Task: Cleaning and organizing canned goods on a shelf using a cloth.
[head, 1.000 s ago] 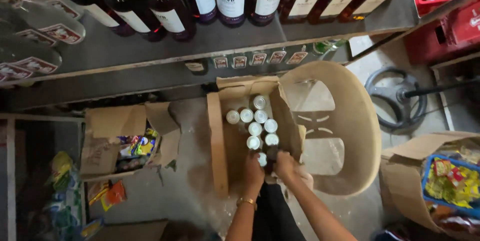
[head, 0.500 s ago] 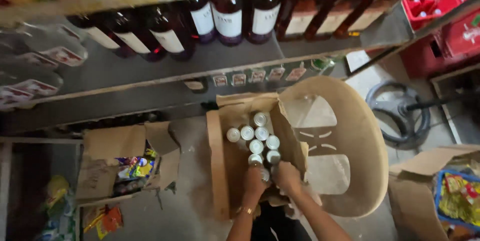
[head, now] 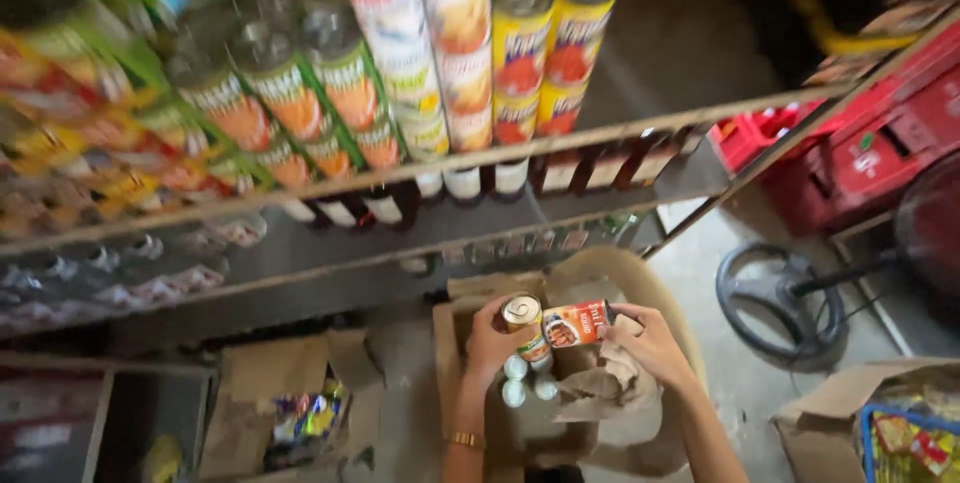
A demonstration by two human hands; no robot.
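My left hand (head: pixel 489 346) grips a tin can (head: pixel 526 324) held upright, its gold lid showing. My right hand (head: pixel 652 343) holds a second can (head: pixel 577 324) lying sideways with a red label. Both cans are raised above an open cardboard box (head: pixel 446 363) that rests on a beige plastic chair (head: pixel 650 288). Several more cans (head: pixel 528 381) with pale lids stand in the box below my hands. A gold bracelet is on my left wrist.
Metal shelves (head: pixel 430 168) in front carry rows of labelled cans above and dark bottles below. Another open carton of packets (head: pixel 300 413) lies on the floor at the left. Red crates (head: pixel 860 153) stand at the right, with a fan base (head: pixel 775 298) and a box (head: pixel 880 423) nearby.
Both hands have come up out of the box, each with a can. The view has tilted upward, so the upper shelf of cans now fills the top.
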